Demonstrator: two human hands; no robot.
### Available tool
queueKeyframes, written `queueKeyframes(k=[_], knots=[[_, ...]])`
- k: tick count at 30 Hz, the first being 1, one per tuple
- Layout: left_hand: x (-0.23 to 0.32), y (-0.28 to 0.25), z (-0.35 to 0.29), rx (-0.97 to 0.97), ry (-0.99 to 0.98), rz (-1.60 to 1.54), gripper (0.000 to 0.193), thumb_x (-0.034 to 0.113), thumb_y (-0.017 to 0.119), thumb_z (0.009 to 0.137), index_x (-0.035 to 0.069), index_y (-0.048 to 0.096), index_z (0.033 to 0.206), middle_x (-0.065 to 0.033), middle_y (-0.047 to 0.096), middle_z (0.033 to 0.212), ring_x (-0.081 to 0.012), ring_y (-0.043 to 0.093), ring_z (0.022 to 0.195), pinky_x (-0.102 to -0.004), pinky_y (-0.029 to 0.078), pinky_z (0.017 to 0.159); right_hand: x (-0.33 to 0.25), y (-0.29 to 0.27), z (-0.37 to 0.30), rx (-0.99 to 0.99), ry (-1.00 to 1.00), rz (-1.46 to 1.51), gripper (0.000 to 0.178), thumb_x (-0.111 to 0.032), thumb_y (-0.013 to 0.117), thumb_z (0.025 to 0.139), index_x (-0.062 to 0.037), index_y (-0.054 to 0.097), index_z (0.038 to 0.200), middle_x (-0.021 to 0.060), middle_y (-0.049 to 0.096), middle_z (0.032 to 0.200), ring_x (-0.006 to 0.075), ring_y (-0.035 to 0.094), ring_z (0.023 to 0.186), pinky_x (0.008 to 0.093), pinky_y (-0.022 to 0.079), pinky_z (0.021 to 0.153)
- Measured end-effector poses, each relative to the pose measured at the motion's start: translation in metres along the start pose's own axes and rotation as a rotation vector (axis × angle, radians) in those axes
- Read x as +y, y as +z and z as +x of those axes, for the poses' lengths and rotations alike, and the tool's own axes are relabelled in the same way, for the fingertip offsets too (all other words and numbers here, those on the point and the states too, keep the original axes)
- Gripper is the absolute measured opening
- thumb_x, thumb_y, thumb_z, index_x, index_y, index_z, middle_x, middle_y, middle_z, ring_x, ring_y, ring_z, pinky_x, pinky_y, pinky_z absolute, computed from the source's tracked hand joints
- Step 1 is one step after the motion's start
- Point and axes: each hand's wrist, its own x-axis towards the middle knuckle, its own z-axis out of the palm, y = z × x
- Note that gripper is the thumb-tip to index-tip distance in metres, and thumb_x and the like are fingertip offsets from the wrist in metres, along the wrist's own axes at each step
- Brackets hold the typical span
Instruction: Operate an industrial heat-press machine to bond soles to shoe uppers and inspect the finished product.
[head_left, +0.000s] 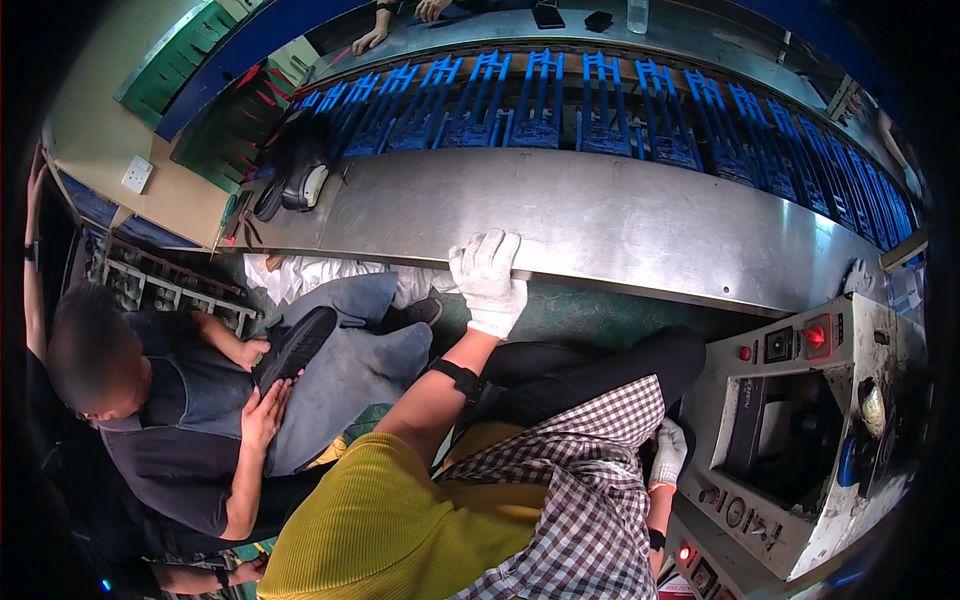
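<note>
The person's left hand [488,282], in a white work glove, rests on the near lip of the long steel bench [620,215], fingers laid flat over the edge and close together, gripping nothing but the edge itself. From where that hand sits, the row of blue carriers [540,105] on the conveyor runs across at twelve o'clock, well apart from the glove. The right hand [668,452], also gloved, hangs low at about five o'clock beside the checked shirt, close to the grey control box [800,420] with its red lamps; it is turned away and I cannot tell whether it is curled or loose.

At nine o'clock a seated co-worker holds a black shoe sole [292,347] against a grey apron, one palm under it. A dark shoe [300,180] lies at the bench's far left end, around ten o'clock.

As I'd judge it, the brace on the bench goes best with the palm kept flat on the lip and the wrist clear of the moving carriers beyond
</note>
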Motion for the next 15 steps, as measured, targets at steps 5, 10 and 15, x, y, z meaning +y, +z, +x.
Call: queueKeyframes(k=[5,10,15], knots=[[-0.0005,0.0017,-0.0014,0.019,0.01,0.004,0.06,0.018,0.082,0.064,0.017,0.068,0.122,-0.0084,0.068,0.126,-0.0354,0.062,0.121,-0.0602,0.036,0.109,-0.0002,-0.0012,-0.0001,-0.003,0.001,-0.011,0.025,-0.005,0.055,0.105,0.0,0.07,0.125,0.0008,0.071,0.1,0.0081,0.06,0.082,0.0236,0.049,0.077],[-0.0013,0.0014,-0.0018,0.021,0.014,0.0,0.061,0.018,0.083,0.063,0.017,0.068,0.123,-0.0088,0.068,0.126,-0.0356,0.062,0.121,-0.0603,0.036,0.109,-0.0033,-0.0011,-0.0018,-0.011,0.005,-0.027,0.025,-0.006,0.056,0.106,-0.0002,0.07,0.125,0.0008,0.071,0.1,0.0081,0.06,0.083,0.0241,0.049,0.078],[0.0004,-0.0005,-0.0004,-0.004,0.004,-0.004,0.062,0.018,0.083,0.063,0.017,0.068,0.123,-0.0091,0.068,0.126,-0.0357,0.062,0.121,-0.0602,0.036,0.109,-0.0043,-0.0003,-0.0024,-0.007,0.004,-0.016,0.024,-0.006,0.056,0.105,-0.0007,0.07,0.125,0.0006,0.071,0.1,0.0081,0.061,0.081,0.0239,0.049,0.075]])
